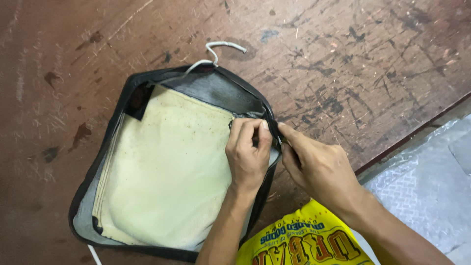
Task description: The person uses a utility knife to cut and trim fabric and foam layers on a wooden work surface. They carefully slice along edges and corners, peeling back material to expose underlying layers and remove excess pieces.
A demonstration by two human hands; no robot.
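We seem to be in a workshop: beyond our fingers spreads a scarred, stained workbench, metal tread-plate floor beside them.

A scratched, stained reddish-brown table carries a flat dark-edged bag with cream fabric.
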